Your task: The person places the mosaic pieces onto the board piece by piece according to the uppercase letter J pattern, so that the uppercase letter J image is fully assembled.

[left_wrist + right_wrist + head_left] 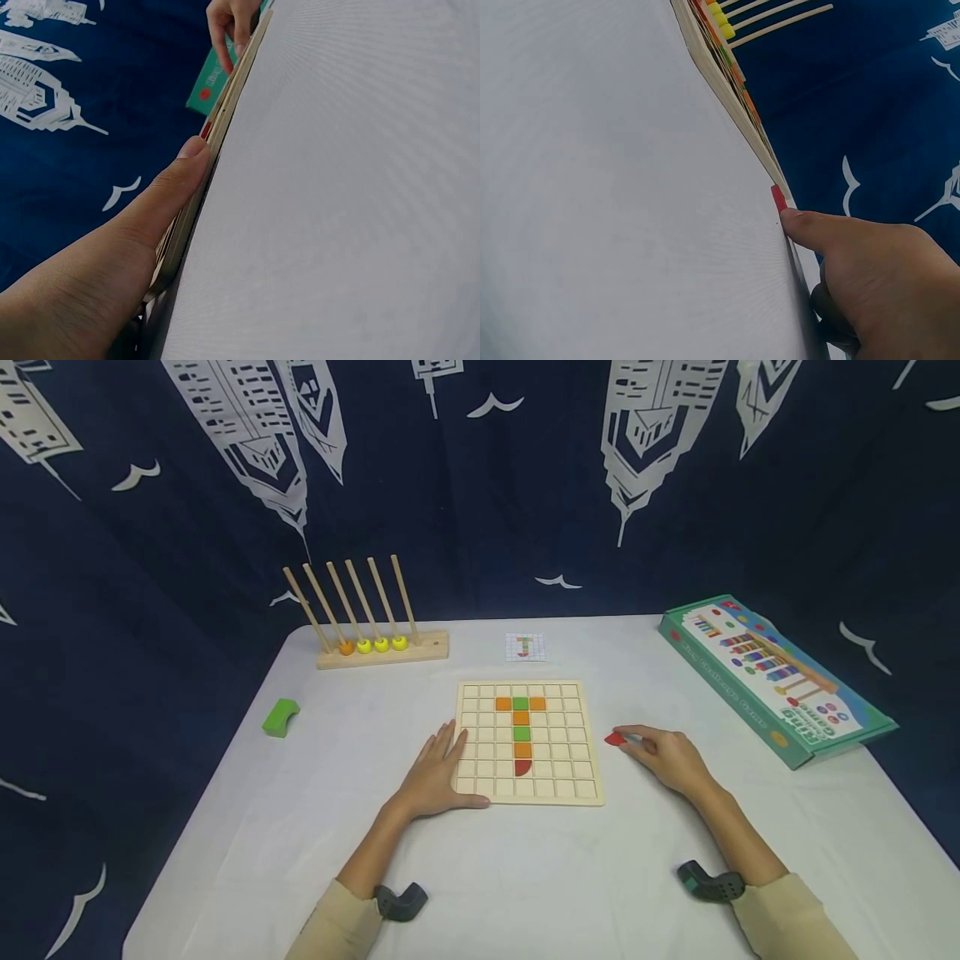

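The left hand lies flat on the table, fingers straight, pressing against the left edge of the wooden grid board. It holds nothing; it just keeps the board from sliding. The right hand rests on the white table just to the right of the board, with its fingertips touching a small red piece. The fingers look a little bent over the piece, but I cannot tell if they really pinch it yet.

On the board, orange and green squares make a T shape, with a red half-round piece at the bottom.

To do this well, I think the right hand should get a firm pinch on the red piece before lifting, while the left hand keeps the board still.

The head view shows the whole board, the picture card behind it, the peg rack with beads, the green block and the green box. The right wrist view shows only the red piece from the side, at the thumb's tip
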Action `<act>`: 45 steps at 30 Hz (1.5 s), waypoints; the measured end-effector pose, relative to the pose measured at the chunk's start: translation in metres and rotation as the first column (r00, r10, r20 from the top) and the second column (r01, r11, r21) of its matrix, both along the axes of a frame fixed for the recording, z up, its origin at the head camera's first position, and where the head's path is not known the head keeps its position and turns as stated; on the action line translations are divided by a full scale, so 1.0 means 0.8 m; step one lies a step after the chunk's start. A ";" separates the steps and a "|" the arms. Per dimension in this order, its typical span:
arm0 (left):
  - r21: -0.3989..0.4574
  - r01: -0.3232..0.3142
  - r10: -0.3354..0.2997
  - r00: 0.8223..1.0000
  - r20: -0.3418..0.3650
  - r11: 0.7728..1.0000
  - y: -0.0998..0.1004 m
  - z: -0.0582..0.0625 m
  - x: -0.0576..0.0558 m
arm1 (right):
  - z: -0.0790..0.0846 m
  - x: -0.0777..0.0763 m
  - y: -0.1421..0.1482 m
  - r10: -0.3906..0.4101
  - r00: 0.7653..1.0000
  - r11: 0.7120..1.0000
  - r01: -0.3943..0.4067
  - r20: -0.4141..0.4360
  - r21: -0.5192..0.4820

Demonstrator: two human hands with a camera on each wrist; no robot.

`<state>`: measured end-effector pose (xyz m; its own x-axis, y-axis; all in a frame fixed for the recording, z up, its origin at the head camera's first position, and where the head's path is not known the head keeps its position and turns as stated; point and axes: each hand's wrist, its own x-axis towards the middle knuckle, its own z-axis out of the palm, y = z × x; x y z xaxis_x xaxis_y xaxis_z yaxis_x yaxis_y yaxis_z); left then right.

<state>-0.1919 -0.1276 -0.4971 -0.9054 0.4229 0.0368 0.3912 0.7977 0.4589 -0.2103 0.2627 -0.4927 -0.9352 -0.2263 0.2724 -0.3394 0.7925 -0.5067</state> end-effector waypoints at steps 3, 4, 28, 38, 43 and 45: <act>0.010 0.001 -0.001 1.000 -0.004 1.000 -0.001 0.000 0.000 | 0.000 -0.001 -0.001 -0.005 1.000 1.000 0.005 0.001 0.009; 0.009 0.002 -0.002 1.000 -0.008 1.000 -0.001 -0.001 0.000 | 0.000 -0.002 -0.001 -0.009 1.000 1.000 0.009 -0.003 0.009; -0.017 -0.003 0.003 1.000 0.006 1.000 -0.001 0.000 -0.001 | 0.002 0.000 -0.008 -0.026 0.995 0.999 0.021 -0.095 -0.048; -0.018 -0.008 0.008 1.000 0.019 1.000 0.000 0.007 0.001 | 0.015 0.003 -0.091 0.083 0.986 0.985 -0.103 -0.144 -0.138; -0.016 -0.006 0.007 1.000 0.023 1.000 -0.001 0.006 0.001 | 0.014 0.007 -0.131 0.184 0.975 0.969 -0.202 -0.128 -0.144; -0.015 -0.006 0.007 1.000 0.022 1.000 -0.002 0.005 0.001 | 0.013 0.009 -0.144 0.216 0.970 0.963 -0.231 -0.114 -0.136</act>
<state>-0.1908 -0.1291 -0.4932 -0.9087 0.4172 0.0105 0.3759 0.8071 0.4553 -0.2028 0.1476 -0.4824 -0.8325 -0.3774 0.4056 -0.5530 0.6099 -0.5676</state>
